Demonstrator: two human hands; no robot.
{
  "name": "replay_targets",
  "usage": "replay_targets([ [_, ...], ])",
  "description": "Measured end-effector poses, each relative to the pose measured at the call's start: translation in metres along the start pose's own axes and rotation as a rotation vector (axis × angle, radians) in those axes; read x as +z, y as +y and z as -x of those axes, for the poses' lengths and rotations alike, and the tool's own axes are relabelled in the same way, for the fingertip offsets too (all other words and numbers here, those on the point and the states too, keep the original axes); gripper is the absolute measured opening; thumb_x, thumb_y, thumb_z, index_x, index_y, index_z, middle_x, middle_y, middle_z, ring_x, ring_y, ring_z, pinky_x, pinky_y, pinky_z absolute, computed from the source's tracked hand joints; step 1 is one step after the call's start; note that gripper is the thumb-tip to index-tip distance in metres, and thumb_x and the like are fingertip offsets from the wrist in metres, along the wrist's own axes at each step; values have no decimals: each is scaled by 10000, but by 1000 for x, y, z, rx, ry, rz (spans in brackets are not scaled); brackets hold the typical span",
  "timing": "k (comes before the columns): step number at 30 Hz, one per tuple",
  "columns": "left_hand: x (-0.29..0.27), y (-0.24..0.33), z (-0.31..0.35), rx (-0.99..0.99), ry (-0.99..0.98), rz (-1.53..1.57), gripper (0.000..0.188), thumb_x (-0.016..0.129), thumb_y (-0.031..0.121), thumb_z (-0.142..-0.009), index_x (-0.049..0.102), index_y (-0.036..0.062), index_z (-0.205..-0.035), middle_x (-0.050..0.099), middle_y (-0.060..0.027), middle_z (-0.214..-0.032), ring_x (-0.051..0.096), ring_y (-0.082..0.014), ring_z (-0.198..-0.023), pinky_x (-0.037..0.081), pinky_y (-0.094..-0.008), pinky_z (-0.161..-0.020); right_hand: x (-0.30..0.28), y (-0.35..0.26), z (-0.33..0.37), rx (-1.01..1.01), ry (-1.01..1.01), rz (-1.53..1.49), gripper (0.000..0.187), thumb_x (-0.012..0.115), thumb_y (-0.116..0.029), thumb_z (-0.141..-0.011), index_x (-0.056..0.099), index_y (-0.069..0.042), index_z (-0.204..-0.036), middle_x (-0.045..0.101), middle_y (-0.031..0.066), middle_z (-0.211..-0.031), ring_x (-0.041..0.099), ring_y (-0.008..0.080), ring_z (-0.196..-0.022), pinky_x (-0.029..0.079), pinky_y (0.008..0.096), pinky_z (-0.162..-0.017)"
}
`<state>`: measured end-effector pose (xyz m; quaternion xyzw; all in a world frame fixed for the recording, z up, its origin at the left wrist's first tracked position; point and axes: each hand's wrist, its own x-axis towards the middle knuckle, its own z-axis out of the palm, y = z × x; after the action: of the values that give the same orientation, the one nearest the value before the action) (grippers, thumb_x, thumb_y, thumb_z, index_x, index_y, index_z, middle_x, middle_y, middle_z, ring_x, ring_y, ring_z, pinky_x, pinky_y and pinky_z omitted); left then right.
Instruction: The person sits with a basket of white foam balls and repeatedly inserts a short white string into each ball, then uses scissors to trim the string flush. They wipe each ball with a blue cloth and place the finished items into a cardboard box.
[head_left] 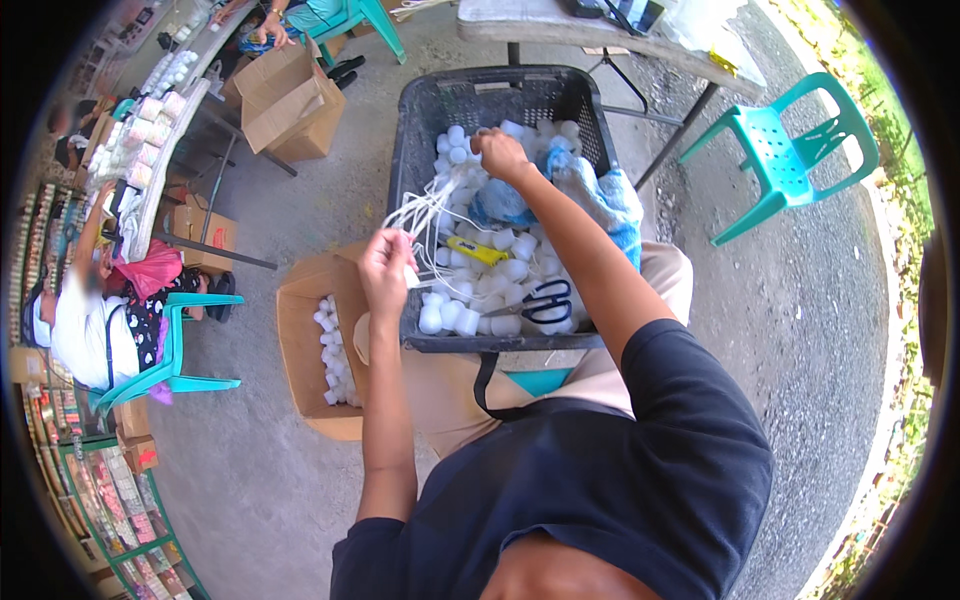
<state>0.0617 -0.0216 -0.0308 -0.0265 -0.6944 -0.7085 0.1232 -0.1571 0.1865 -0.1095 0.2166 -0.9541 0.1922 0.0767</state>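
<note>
A black plastic crate (405, 150) rests in front of me, holding many small white rounded pieces (465, 318). My left hand (386, 270) is closed at the crate's left side, gripping a bundle of white cords (425, 207); a small white piece shows by its fingers. The cords fan out over the crate toward the far side. Above the far part of the pieces, my right hand (503, 155) has its fingers curled together; what they hold is hidden. Dark-handled scissors (548, 302), a narrow yellow object (477, 249) and a blue-and-white cloth (610, 205) lie in the crate.
A cardboard box (293, 345) with more white pieces stands left of the crate. Beyond are a grey table (600, 38), an open carton (290, 110) and a green chair (790, 150). A seated person (90, 330) works at a long table on the left.
</note>
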Motion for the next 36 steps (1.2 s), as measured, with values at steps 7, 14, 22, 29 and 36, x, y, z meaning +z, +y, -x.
replay_targets([
  [7, 9, 0, -5, 75, 25, -86, 195, 544, 152, -969, 603, -3, -868, 575, -6, -724, 500, -43, -589, 415, -203, -540, 42, 57, -27, -154, -355, 570, 201, 524, -220, -887, 688, -186, -998, 653, 10, -1143, 514, 190, -1197, 427, 393, -941],
  [14, 6, 6, 0, 4, 13, -114, 174, 565, 135, -952, 616, -12, -875, 590, -14, -714, 511, -47, -594, 419, -208, -546, 47, 62, -30, -282, -361, 580, 220, 509, -228, -897, 677, -276, -1029, 619, -47, -1165, 431, 181, -1234, 364, 400, -995],
  [22, 3, 1, -6, 34, 15, -125, 174, 567, 137, -953, 617, -11, -875, 597, -11, -732, 523, -47, -602, 428, -211, -552, 33, 59, -47, -521, -321, 579, 189, 500, -216, -893, 666, -246, -981, 666, 13, -889, 610, 180, -958, 425, 388, -943],
  [29, 5, 5, 2, -22, 34, -177, 204, 554, 167, -968, 609, -9, -882, 590, -12, -734, 519, -50, -588, 414, -205, -549, -159, -27, -80, -511, -191, 678, 106, 593, -153, -838, 693, -134, -807, 688, 41, -695, 700, 225, -672, 559, 342, -576],
  [36, 11, 4, -2, -124, -32, -199, 205, 558, 172, -966, 609, -5, -876, 573, -1, -695, 500, -43, -597, 398, -198, -552, -304, -45, -129, -178, 230, 523, 200, 528, -205, -863, 681, -85, -814, 692, 147, -825, 677, 301, -803, 533, 437, -692],
])
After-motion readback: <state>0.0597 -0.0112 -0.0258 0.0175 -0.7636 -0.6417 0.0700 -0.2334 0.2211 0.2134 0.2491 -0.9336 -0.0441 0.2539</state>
